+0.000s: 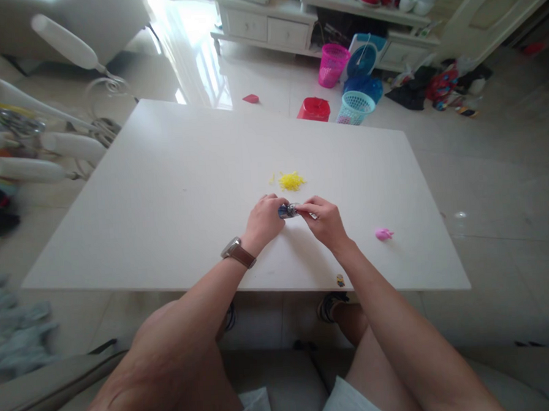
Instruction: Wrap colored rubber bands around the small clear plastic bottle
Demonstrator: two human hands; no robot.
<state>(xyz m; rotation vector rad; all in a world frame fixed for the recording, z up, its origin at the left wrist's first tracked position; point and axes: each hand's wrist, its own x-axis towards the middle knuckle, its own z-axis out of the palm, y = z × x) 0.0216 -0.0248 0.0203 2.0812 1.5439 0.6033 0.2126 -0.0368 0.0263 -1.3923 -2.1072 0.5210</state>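
Over the white table (pixel 163 193), my left hand (pixel 263 221), with a brown-strapped watch on its wrist, is closed around a small dark-blue and silver cylinder (pixel 287 211). Its exact kind is too small to make out. From the other side, my right hand (pixel 323 218) pinches the cylinder's shiny right end, and a silvery bit shows under those fingers. Just beyond both hands lies a loose pile of thin yellow pieces (pixel 291 180), with a few strays to its left. A small pink object (pixel 384 234) rests on the table to the right of my right hand.
A tiny yellow-and-blue figure (pixel 340 280) sits at the table's near edge, beside my right forearm. Past the far edge, a red bin (pixel 314 109), a light-blue basket (pixel 356 107) and a pink basket (pixel 333 65) stand on the floor. White chair or lamp parts (pixel 63 42) rise at the left.
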